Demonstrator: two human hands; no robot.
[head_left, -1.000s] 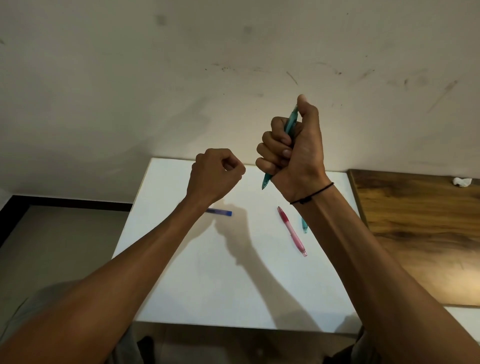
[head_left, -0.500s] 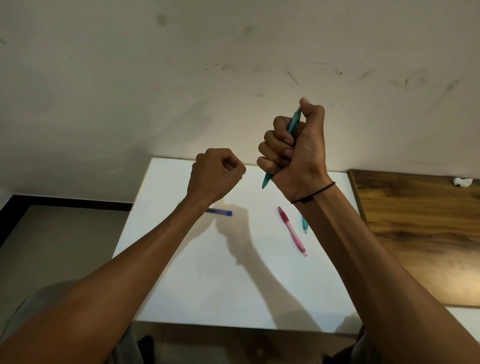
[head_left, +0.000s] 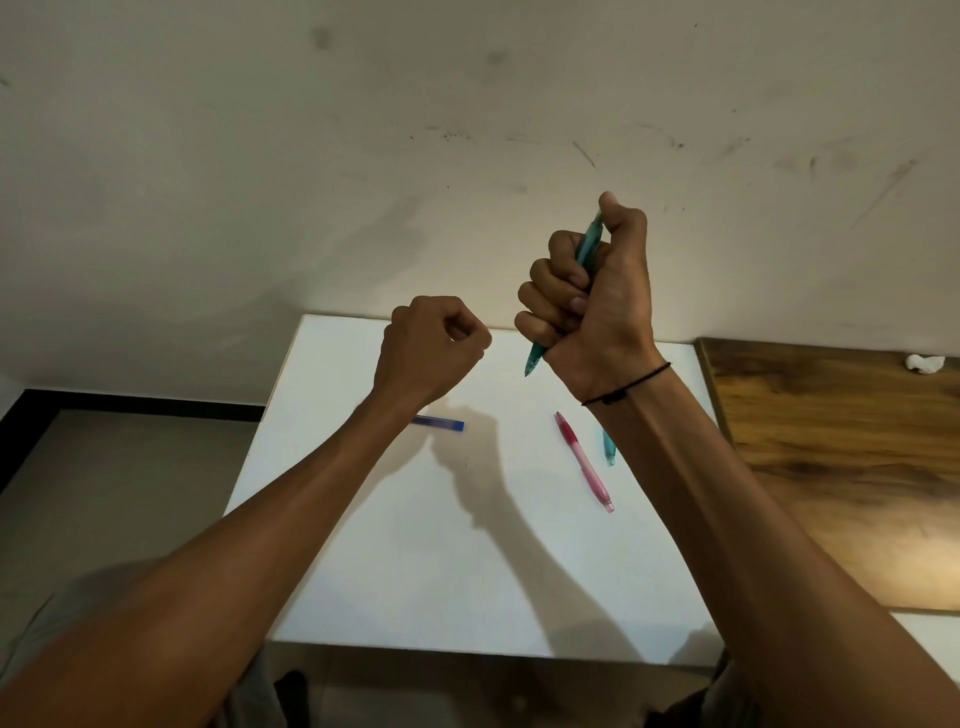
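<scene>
right hand (head_left: 597, 306): fingers clamped round teal translucent plastic pen (head_left: 589, 241), above white rectangular table (head_left: 415, 545)
left hand (head_left: 431, 348): tight fist, above table
on table: 3 pens: blue plastic pen (head_left: 441, 424), pink translucent plastic pen (head_left: 584, 462), second teal pen (head_left: 609, 452)

Only the thumb of my right hand (head_left: 597, 306) has changed. A second ago it lay almost straight along the top of the teal pen (head_left: 589, 244). Since then I have crooked it, so the knuckle now juts out to the right and the tip bears on the pen's upper end. The fist has drifted very slightly to the right with it.
</scene>
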